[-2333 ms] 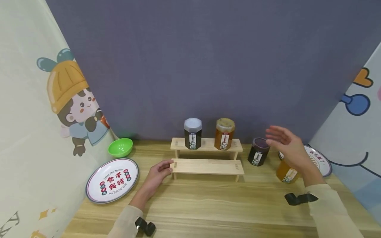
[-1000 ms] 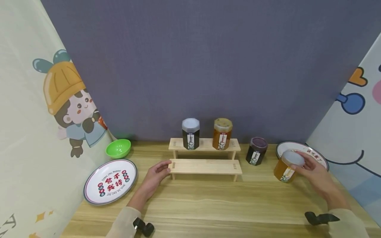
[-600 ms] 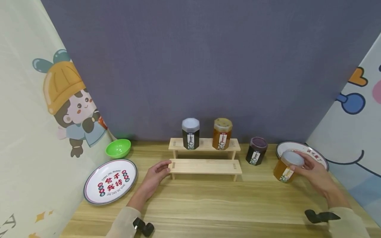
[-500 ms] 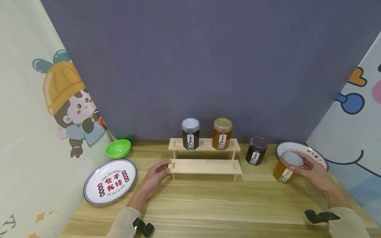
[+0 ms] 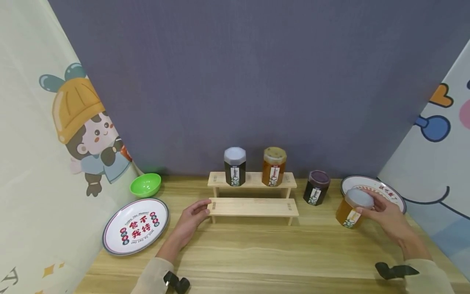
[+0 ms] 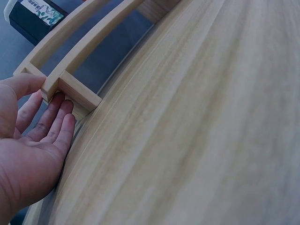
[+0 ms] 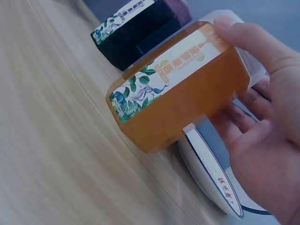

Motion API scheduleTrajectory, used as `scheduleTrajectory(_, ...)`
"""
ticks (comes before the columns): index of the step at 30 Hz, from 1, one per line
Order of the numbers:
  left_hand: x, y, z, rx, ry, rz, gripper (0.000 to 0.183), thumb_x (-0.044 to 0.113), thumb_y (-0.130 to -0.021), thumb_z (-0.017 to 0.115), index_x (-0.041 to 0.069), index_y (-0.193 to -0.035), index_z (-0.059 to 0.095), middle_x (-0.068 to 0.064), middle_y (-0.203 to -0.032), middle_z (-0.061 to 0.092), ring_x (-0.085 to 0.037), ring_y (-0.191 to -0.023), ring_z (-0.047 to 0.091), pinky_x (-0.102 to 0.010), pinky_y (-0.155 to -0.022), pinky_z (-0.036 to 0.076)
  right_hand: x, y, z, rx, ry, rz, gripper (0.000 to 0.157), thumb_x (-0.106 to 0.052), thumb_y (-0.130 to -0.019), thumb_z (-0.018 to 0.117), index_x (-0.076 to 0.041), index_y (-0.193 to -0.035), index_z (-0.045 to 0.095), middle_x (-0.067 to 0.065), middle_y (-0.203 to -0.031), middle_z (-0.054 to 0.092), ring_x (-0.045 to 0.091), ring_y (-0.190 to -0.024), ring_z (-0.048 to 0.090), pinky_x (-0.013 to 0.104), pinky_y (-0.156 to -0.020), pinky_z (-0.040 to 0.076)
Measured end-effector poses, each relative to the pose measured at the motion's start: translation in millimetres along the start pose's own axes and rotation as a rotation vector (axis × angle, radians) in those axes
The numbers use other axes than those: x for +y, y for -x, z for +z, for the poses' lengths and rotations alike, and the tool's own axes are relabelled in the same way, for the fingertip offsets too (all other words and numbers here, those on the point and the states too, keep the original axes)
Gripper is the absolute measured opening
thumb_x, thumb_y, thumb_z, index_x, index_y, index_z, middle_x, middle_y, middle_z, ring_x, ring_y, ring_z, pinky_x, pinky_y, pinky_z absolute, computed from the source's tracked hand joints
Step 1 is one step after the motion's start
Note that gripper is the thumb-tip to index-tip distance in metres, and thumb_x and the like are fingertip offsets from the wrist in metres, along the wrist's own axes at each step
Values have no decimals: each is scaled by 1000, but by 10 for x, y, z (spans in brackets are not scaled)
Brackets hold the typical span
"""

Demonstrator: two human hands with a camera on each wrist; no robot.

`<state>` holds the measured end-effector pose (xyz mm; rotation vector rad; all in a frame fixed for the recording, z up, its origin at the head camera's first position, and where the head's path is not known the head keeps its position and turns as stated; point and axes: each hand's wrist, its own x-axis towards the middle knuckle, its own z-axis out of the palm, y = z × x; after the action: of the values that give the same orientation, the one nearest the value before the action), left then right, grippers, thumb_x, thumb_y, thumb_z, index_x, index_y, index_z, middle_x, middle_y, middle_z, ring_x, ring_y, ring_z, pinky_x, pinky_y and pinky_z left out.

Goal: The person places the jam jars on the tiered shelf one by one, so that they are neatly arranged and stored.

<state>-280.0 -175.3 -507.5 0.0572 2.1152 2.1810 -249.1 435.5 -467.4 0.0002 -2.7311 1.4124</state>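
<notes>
My right hand (image 5: 385, 216) holds an amber honey jar (image 5: 347, 213) by its upper part, thumb on the near side near the pale lid. In the right wrist view the jar (image 7: 183, 79) shows a leafy label; whether its base touches the table is unclear. My left hand (image 5: 190, 220) grips the left end of a two-step wooden shelf (image 5: 253, 207), thumb at the lower board's edge and fingers under it. On the upper step stand a dark jar with a white lid (image 5: 235, 166) and an amber jar with a yellowish lid (image 5: 273, 166).
A dark jar with a purple lid (image 5: 316, 187) stands on the wooden table (image 5: 257, 257) between shelf and held jar. Behind the right hand lies a printed plate (image 5: 394, 194). At left are another plate (image 5: 114, 237) and a green bowl (image 5: 146, 185). A grey backdrop (image 5: 257, 81) rises behind.
My right hand has come down from above the honey jar and taken hold of it at the lid end. Since then the jar has shifted slightly left. The left hand stays on the shelf.
</notes>
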Motion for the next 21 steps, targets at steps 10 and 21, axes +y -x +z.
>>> scheduleTrajectory(10, -13, -2, 7, -13, 5, -2, 44, 10, -99, 68, 4, -142, 59, -14, -141, 60, -12, -119, 57, -23, -100, 53, -72, 13, -6, 86, -108, -75, 71, -20, -98, 72, -21, -160, 38, -31, -142, 46, -26, -116, 42, -3, -87, 40)
scheduleTrajectory(21, -5, -1, -6, -13, 8, 0, 44, 9, -99, 67, 3, -142, 59, -15, -142, 59, -12, -118, 58, -22, -98, 53, -472, 14, -20, 84, -270, -149, 59, -4, -93, 75, -15, -147, 55, -31, -120, 57, -19, -106, 52, 0, -83, 47)
